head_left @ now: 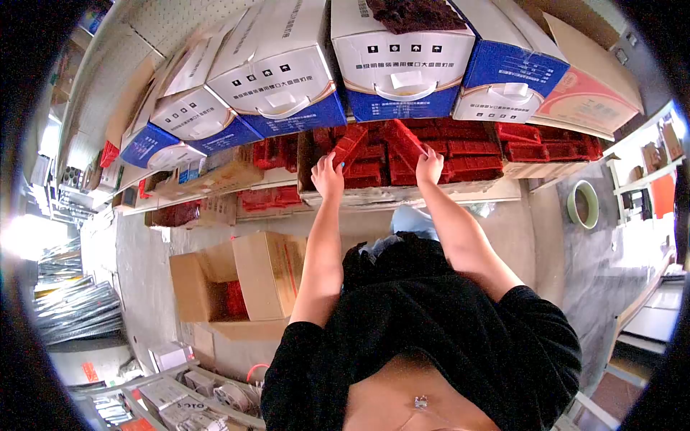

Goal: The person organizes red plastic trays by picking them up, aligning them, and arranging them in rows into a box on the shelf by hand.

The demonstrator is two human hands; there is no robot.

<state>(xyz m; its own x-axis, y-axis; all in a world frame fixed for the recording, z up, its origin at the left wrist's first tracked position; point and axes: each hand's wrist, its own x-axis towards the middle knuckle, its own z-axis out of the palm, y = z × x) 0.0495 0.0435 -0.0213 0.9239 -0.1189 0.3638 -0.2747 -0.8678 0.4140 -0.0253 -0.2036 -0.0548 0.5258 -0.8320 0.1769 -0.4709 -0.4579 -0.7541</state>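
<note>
My left hand (328, 177) is closed around the near end of a long red block-shaped pack (351, 144), which tilts up to the right. Gripped in my right hand (430, 167) is a second red block-shaped pack (402, 141), tilted the other way, so the far ends lean toward each other. Both are held over an open cardboard carton (402, 192) on a shelf. Rows of similar red packs (471, 149) fill that carton. The exact kind of these packs cannot be made out.
White and blue cardboard boxes (282, 90) stand on the shelf above, close over my hands. A dark cloth (417, 14) lies on one. An open carton (269, 276) with red contents sits on the floor to the left. At right is a green round container (583, 204).
</note>
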